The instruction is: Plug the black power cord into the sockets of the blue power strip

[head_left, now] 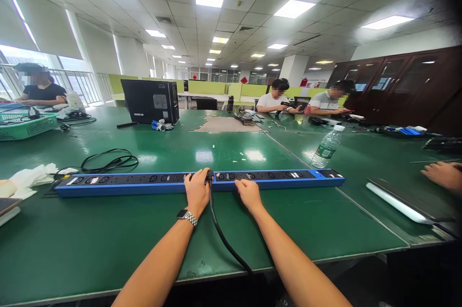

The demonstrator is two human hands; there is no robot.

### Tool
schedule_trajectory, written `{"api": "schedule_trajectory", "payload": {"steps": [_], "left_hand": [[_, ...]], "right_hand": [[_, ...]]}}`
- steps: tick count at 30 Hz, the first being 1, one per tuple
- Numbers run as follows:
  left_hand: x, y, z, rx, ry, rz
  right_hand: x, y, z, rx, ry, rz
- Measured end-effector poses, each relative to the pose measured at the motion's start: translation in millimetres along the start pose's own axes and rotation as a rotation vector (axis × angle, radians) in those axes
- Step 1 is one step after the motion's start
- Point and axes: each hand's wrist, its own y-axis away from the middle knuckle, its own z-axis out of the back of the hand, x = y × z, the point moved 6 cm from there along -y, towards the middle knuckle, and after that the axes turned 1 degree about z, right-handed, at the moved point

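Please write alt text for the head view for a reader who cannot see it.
The left hand holds a black plug at a long blue power strip on a green table; the right hand rests on the strip.

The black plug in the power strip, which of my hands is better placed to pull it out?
Left, probably: the left hand already touches the black plug, while the right hand rests on the power strip.

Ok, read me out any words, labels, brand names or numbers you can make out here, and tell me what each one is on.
No text here is legible.
Water bottle label: green and white, too small to read.
Computer tower sticker: blurred.
Power strip markings by the sockets, near the left hand and right hand: too small.
Red signs at the back: blurred.
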Motion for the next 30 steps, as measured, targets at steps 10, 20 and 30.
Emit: {"api": "schedule_trajectory", "payload": {"steps": [10, 20, 30], "left_hand": [[18.0, -9.4, 46.4, -0.324, 0.115, 0.149], [64.0, -11.0, 64.2, -0.312, -0.080, 0.249], [72.8, -11.3, 66.1, -0.182, -0.124, 0.168]], "right_hand": [[-1.9, -0.9, 0.7, -0.011, 0.000, -0.011], [-0.6, -0.2, 0.3, -0.006, -0.007, -0.007], [0.1, 0.5, 0.1, 0.013, -0.020, -0.022]]}}
